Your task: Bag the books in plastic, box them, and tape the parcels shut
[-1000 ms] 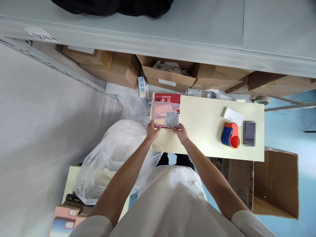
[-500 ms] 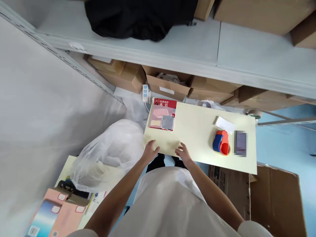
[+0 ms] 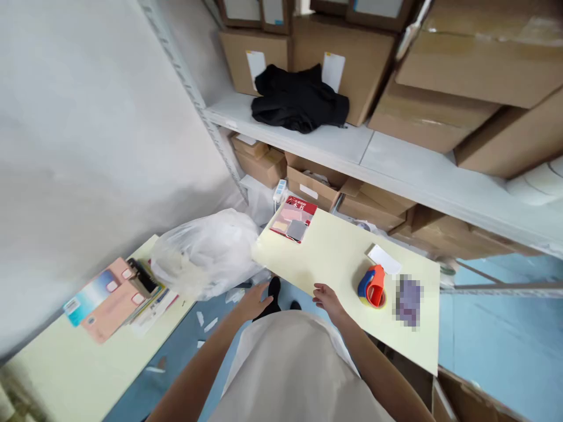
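My left hand hovers in front of the near edge of the pale yellow table, fingers apart, with nothing in it. At the same table edge, more to the middle, is my right hand, open with its fingers loosely bent and holding nothing. A red book with pink, cream and grey patches on its cover lies at the table's far left corner. Toward the right end stands a red and blue tape dispenser. Beside it lie a white card or slip and a pixelated purple rectangle.
To the left, a big translucent plastic bag bulges between the table and a second pale table bearing pink and blue packages. A metal shelf holds cardboard boxes and a black cloth. Paper scraps litter the floor.
The view has swung left and up, showing more of the shelf and the left table. My left hand has drawn off the table edge toward the left. Both hands stay without an object.
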A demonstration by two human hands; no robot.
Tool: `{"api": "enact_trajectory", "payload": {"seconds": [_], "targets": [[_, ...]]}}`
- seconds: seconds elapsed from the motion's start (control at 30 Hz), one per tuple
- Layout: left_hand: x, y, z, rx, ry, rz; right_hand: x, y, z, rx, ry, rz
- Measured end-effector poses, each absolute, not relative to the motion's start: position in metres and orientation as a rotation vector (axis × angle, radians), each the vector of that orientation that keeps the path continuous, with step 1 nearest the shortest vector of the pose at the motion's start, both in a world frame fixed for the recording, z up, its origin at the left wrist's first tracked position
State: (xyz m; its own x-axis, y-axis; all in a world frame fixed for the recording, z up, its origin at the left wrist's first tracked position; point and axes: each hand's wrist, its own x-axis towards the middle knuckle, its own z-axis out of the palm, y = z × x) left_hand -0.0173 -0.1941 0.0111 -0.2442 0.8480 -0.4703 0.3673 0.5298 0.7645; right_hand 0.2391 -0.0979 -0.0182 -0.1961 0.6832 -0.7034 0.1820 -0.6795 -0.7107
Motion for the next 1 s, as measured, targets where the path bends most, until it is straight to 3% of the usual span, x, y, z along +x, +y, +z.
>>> {"api": "enact_trajectory", "payload": {"seconds": [0.17, 0.5, 1.0], "targets": [[0.002, -0.237, 0.019, 0.713, 1.884, 0.995, 0.227, -0.093, -0.017, -1.658, -1.254, 2.107], [0.006, -0.374, 0.024, 0.039, 2.117, 1.266, 0.127, -0.112, -0.023, -1.384, -1.773, 2.372], [-0.057, -0.602, -0.015, -0.997, 2.12, 1.779, -0.04, -0.327, -0.021, -0.707, -2.656, 2.397]]}}
